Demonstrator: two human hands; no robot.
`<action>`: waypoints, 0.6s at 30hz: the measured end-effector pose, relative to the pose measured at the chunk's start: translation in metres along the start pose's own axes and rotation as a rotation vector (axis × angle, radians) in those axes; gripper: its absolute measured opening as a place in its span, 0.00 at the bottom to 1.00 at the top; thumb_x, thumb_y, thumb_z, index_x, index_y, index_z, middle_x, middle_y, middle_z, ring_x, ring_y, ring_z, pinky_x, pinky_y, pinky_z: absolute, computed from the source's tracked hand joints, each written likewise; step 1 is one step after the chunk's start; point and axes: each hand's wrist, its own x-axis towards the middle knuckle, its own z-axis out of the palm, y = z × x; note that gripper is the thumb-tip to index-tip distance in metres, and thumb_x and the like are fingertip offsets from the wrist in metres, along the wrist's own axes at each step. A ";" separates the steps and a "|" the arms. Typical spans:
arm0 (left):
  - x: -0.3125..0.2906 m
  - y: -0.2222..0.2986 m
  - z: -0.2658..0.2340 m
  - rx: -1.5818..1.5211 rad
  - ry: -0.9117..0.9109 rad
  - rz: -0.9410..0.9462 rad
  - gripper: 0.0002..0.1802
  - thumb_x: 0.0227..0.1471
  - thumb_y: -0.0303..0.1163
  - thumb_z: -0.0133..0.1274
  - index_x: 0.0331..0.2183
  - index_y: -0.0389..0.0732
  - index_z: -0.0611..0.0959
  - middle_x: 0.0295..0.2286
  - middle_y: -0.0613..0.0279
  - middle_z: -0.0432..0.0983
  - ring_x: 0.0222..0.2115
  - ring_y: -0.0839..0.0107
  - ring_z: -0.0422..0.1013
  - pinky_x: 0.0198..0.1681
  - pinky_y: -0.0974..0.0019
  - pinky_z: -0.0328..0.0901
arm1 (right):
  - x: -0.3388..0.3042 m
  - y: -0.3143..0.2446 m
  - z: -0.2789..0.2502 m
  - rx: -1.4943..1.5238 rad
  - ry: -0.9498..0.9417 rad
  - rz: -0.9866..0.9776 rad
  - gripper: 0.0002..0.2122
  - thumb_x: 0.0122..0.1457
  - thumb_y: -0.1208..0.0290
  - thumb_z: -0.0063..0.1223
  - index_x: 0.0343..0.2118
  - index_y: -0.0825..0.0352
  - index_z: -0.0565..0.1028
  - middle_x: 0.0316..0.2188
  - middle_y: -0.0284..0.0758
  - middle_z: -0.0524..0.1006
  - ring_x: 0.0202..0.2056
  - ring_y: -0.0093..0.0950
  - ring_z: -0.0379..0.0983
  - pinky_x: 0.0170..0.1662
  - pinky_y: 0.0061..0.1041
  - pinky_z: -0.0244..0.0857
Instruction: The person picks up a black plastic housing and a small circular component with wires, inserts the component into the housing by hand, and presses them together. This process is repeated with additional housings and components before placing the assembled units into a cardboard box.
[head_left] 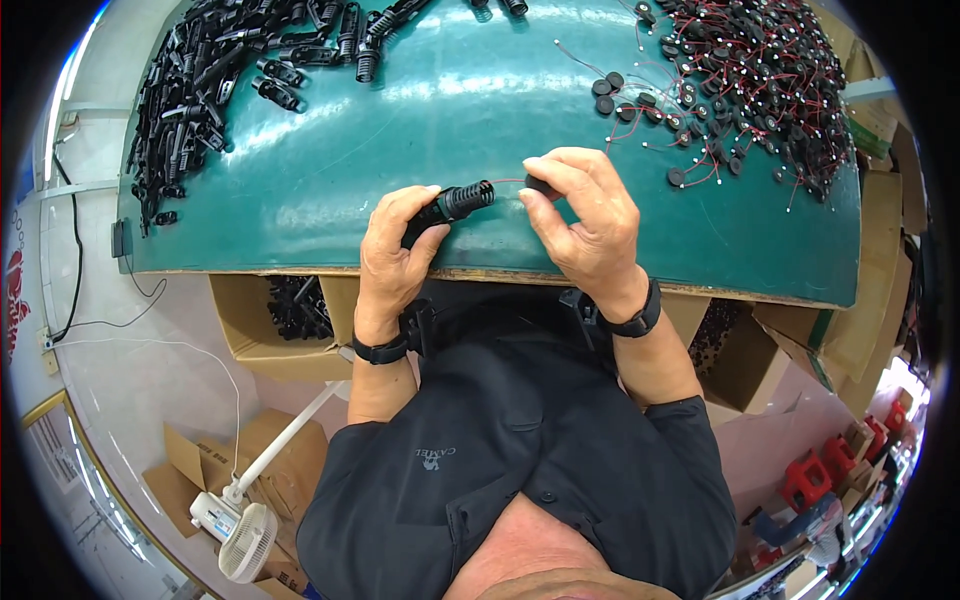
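Observation:
My left hand [393,245] is closed around a black plastic tube-shaped housing [462,202], a flashlight-like body whose threaded open end points right. My right hand [592,212] pinches a small round black cap [540,187] between thumb and fingers. A thin red wire [508,181] runs from the cap toward the housing's threaded end; where it finishes is too small to tell. The two parts are a short gap apart, just above the green tabletop [400,130] near its front edge.
Many similar black housings [200,90] are heaped at the far left. Round black caps with red wires [750,80] lie piled at the far right. Cardboard boxes [240,335] with black parts sit below the front edge, and a white fan [247,540] stands lower left.

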 end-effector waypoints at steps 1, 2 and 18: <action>0.000 0.000 0.000 0.001 0.006 -0.003 0.28 0.47 0.17 0.68 0.52 0.40 0.83 0.47 0.53 0.81 0.48 0.55 0.77 0.54 0.59 0.71 | 0.000 0.001 -0.001 0.017 0.013 0.017 0.17 0.52 0.87 0.70 0.45 0.69 0.83 0.42 0.38 0.80 0.33 0.25 0.80 0.35 0.23 0.77; 0.000 -0.001 0.000 -0.005 0.010 -0.001 0.28 0.47 0.17 0.68 0.52 0.40 0.83 0.47 0.52 0.81 0.48 0.55 0.77 0.54 0.59 0.71 | -0.001 0.001 -0.001 0.033 0.026 0.035 0.17 0.52 0.87 0.70 0.45 0.70 0.83 0.42 0.38 0.80 0.33 0.24 0.80 0.35 0.23 0.77; 0.000 -0.001 0.001 -0.035 0.031 -0.002 0.27 0.48 0.17 0.68 0.52 0.39 0.82 0.48 0.52 0.80 0.48 0.57 0.77 0.54 0.60 0.71 | -0.003 -0.006 -0.001 -0.004 0.009 -0.027 0.17 0.52 0.86 0.70 0.45 0.69 0.83 0.41 0.38 0.80 0.33 0.25 0.80 0.34 0.23 0.76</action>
